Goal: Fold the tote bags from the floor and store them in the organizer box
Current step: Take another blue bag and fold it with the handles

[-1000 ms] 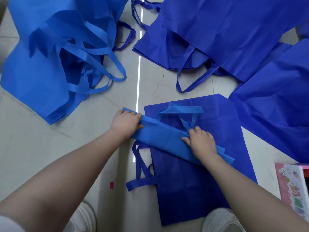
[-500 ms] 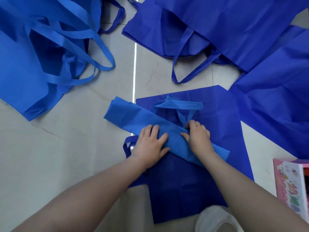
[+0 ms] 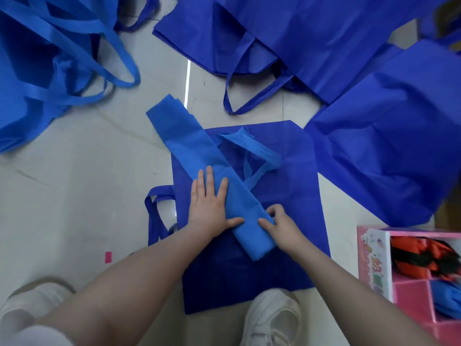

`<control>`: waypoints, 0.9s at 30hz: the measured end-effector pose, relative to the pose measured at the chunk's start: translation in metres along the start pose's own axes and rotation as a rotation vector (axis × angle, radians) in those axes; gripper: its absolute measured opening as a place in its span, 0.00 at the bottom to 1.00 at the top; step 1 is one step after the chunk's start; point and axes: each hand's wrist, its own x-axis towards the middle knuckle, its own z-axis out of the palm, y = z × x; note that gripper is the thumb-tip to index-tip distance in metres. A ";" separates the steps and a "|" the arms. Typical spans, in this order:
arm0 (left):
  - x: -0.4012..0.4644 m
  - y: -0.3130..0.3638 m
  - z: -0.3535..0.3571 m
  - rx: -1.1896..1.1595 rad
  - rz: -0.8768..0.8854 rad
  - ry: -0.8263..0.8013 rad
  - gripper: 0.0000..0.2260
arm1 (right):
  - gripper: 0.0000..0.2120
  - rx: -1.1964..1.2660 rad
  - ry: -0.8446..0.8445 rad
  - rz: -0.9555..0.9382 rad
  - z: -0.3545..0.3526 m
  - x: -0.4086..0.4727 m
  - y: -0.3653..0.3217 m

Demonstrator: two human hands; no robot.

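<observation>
Hands shaping a soft folded tote on the floor

The left hand presses flat and open on the light-blue non-woven fabric strip; the right hand pinches its near end. Light, limp, likely to spring open: best gripped at that end, atop the flat dark-blue tote.

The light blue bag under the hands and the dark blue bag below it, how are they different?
The light blue bag is folded into a long narrow strip; the dark blue bag lies spread out flat. The light blue bag lies slantwise on top; the dark blue bag rests on the floor. The left hand presses the strip and the right hand pinches it; neither holds the dark one. Both are fabric totes with strap handles.
</observation>
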 end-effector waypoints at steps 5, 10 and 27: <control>0.005 -0.006 -0.005 0.001 0.056 0.014 0.49 | 0.03 0.294 -0.145 -0.053 -0.009 -0.013 -0.009; 0.011 -0.034 -0.020 -0.290 0.199 0.154 0.25 | 0.12 0.564 -0.316 -0.008 -0.022 -0.006 -0.035; -0.001 -0.067 -0.024 -0.018 0.477 -0.027 0.24 | 0.18 -0.709 0.076 -0.106 0.039 -0.006 -0.071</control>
